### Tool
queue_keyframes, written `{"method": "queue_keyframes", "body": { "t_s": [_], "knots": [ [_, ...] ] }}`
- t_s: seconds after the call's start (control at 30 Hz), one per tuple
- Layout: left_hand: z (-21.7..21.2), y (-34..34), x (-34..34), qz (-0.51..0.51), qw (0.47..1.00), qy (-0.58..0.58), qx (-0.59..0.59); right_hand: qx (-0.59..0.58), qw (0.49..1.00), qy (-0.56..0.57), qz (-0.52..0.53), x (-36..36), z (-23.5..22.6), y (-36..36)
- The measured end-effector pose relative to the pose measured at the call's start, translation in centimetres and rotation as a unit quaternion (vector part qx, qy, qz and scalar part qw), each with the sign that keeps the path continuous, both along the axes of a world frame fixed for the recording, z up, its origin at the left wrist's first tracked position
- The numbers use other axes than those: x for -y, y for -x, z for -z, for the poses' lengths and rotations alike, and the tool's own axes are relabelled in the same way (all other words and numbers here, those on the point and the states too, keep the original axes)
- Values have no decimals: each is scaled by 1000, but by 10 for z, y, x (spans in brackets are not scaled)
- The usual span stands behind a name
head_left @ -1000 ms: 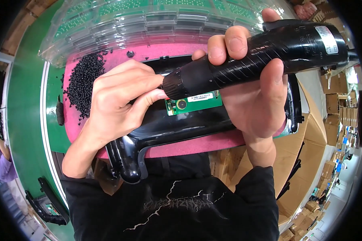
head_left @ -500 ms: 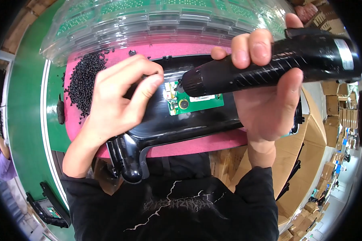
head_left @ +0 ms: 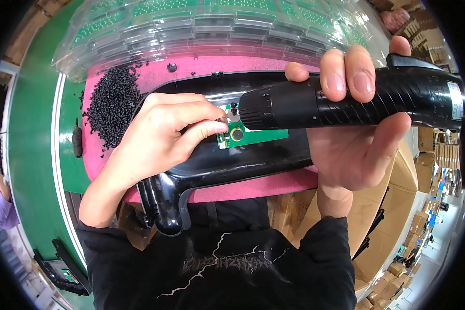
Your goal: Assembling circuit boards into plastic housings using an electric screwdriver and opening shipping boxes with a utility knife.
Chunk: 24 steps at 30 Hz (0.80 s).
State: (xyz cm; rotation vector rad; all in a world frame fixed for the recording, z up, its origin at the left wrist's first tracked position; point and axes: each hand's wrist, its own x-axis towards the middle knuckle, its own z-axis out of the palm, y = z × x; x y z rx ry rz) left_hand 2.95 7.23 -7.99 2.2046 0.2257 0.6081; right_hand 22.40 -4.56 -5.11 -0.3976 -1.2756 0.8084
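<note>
Behind the electric screwdriver (head_left: 346, 101), green circuit board (head_left: 253, 135) half hidden

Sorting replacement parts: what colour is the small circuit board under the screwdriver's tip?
Green, with a round gold part; the circuit board shows best in the head view.

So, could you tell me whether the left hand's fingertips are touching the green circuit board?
Touching. In the head view the left hand presses its fingertips onto the left end of the green circuit board, beside the electric screwdriver.
</note>
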Motion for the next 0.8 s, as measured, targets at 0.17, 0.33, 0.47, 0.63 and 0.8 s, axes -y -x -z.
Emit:
{"method": "queue_keyframes", "body": {
  "t_s": [0.17, 0.33, 0.47, 0.63, 0.8],
  "knots": [
    [4, -1, -3, 3, 1000, 9, -14, 6, 1000, 5, 2, -1, 1, 1],
    [-8, 0, -4, 18, 997, 37, -73, 6, 1000, 17, -6, -1, 4, 6],
    [-8, -5, 1, 4, 997, 39, -66, 30, 999, 21, 18, 5, 0, 2],
    [-3, -3, 0, 25, 996, 45, -69, 33, 999, 3, 12, 5, 1, 3],
    [-5, -4, -3, 95, 987, 89, -94, 30, 999, 27, -21, 9, -6, 3]
  ]
}}
